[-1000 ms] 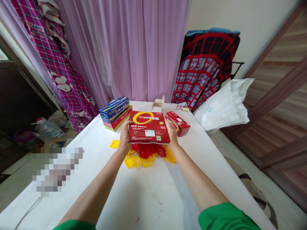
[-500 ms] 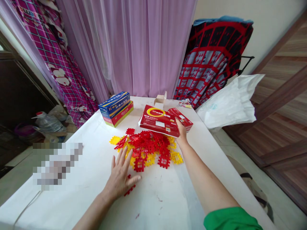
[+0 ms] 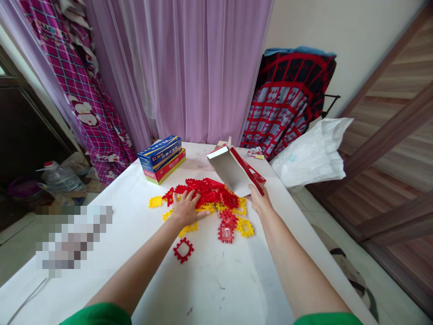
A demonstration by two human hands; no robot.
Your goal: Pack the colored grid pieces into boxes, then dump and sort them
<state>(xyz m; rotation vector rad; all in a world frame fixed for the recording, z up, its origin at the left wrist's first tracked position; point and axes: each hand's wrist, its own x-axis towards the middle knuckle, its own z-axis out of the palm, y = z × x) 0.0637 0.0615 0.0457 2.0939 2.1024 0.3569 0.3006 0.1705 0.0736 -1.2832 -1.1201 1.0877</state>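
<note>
In the head view my left hand (image 3: 185,210) lies with fingers spread on a heap of red plastic interlocking pieces (image 3: 206,192) and yellow interlocking pieces (image 3: 245,227). They are square with notched edges. My right hand (image 3: 260,198) grips the near right corner of a red cardboard box (image 3: 229,170), tilted so that its pale, bare inside faces left and towards me. The box is held at the right rear of the heap. One red piece (image 3: 183,250) lies apart, nearer to me than the heap.
A blue box (image 3: 162,152) rests on a red and green box (image 3: 167,169) at the back left. Behind the held box a small open carton (image 3: 223,143) shows in part. A white bag (image 3: 311,153) hangs beyond the right table edge (image 3: 301,212). A cable (image 3: 29,298) runs at left.
My left hand has moved forward onto the heap, uncovering the loose red piece. My right hand has turned the red box, so its inside shows instead of its printed face. The heap has shifted.
</note>
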